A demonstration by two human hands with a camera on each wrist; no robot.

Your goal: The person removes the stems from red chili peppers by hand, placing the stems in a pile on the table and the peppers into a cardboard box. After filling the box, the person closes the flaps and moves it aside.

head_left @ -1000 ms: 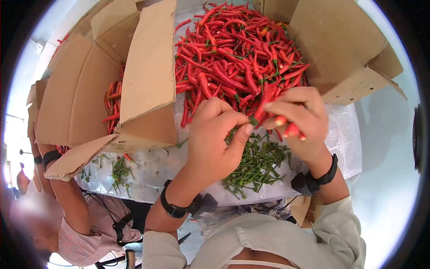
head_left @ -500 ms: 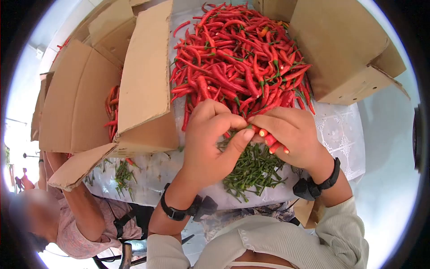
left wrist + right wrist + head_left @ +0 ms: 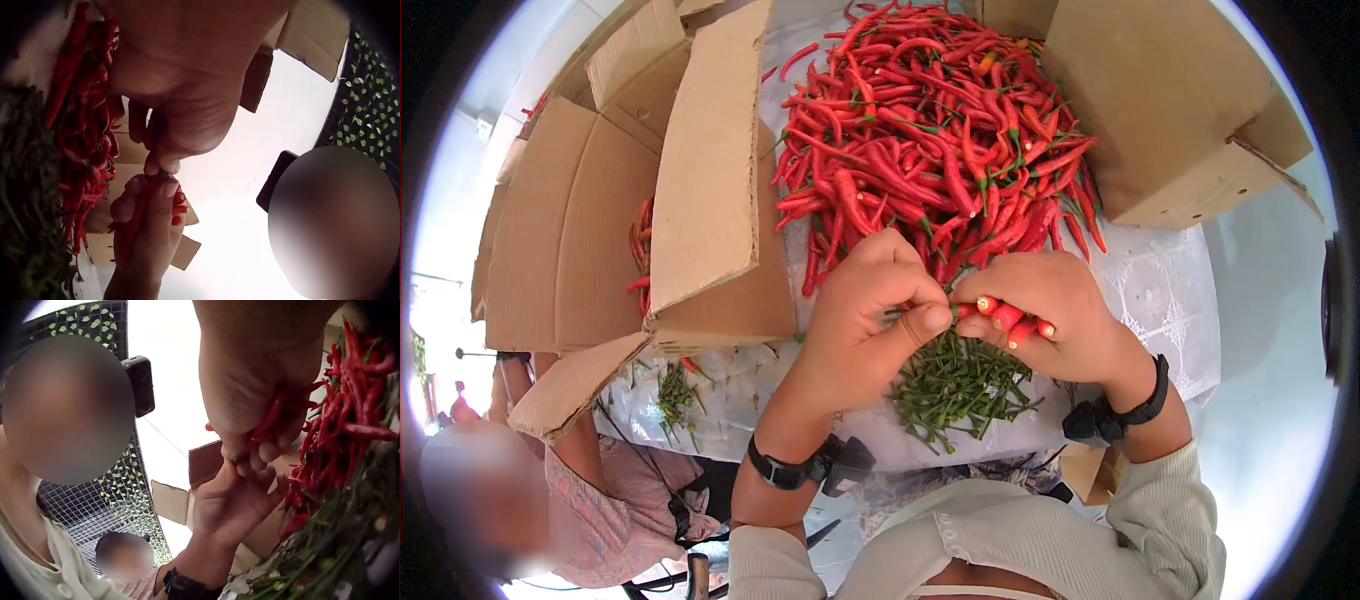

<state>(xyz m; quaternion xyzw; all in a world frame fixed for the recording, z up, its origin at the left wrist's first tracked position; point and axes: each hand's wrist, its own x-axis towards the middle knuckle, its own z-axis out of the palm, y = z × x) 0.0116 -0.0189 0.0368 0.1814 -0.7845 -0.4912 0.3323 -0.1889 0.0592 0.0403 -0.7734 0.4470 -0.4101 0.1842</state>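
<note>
In the head view the right hand (image 3: 1050,310) grips several red chillies (image 3: 1006,317), their pale stemless ends showing between its fingers. Thumb and forefinger of the left hand (image 3: 865,325) pinch the green stem end of a chilli held in the right hand; the fingertips of both hands meet there. The left wrist view shows the left fingertips on that green end (image 3: 164,174). Beyond the hands lies a large heap of red chillies (image 3: 940,130), some with green stems. Below them is a pile of loose green stems (image 3: 960,390).
A cardboard box (image 3: 720,170) stands left of the heap and another box (image 3: 1170,120) right of it. More stems (image 3: 675,395) lie on the patterned white cover (image 3: 1165,300) at the left. Another person (image 3: 615,500) sits at the lower left.
The right hand has come down and nearer the left from beside the heap, still gripping its chillies. The left fingers have stayed pinched at a stem end. The view has shifted slightly.
</note>
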